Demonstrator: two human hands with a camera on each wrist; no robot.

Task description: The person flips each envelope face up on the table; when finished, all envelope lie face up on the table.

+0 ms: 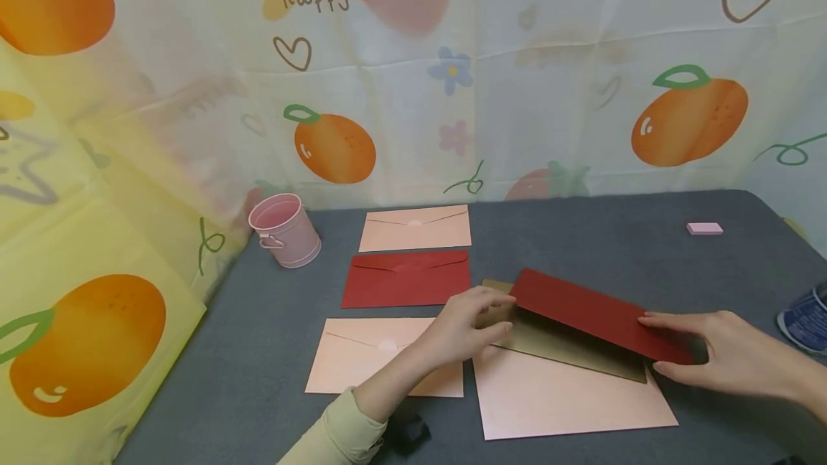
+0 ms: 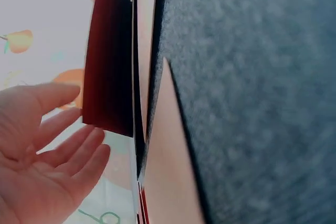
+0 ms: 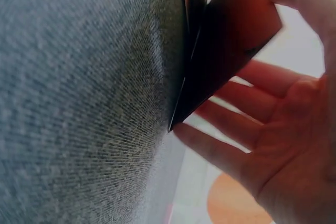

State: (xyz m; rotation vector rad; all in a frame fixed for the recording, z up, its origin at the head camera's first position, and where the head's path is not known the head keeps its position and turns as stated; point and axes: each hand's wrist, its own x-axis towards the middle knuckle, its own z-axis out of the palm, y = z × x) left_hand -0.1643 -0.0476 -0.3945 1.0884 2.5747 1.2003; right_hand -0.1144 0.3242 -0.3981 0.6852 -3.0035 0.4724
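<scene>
My right hand (image 1: pixel 723 351) pinches the right end of a red envelope (image 1: pixel 581 318), thumb on the near edge and fingers behind. The envelope tilts above a gold-brown envelope (image 1: pixel 555 343), which lies over a large pale pink envelope (image 1: pixel 575 400). My left hand (image 1: pixel 468 325) is at the left end of the red envelope, over the gold-brown one. In the left wrist view the fingers of the left hand (image 2: pixel 58 150) are spread and loosely bent beside the corner of the red envelope (image 2: pixel 107 61). The right wrist view shows the red envelope's dark underside (image 3: pixel 226 40).
Left of the stack lie a pink envelope (image 1: pixel 349 361), another red envelope (image 1: pixel 407 282) and a smaller pink envelope (image 1: pixel 416 229). A pink bucket (image 1: pixel 293 239) stands at the back left. A pink block (image 1: pixel 704 229) and a dark blue container (image 1: pixel 807 318) are on the right.
</scene>
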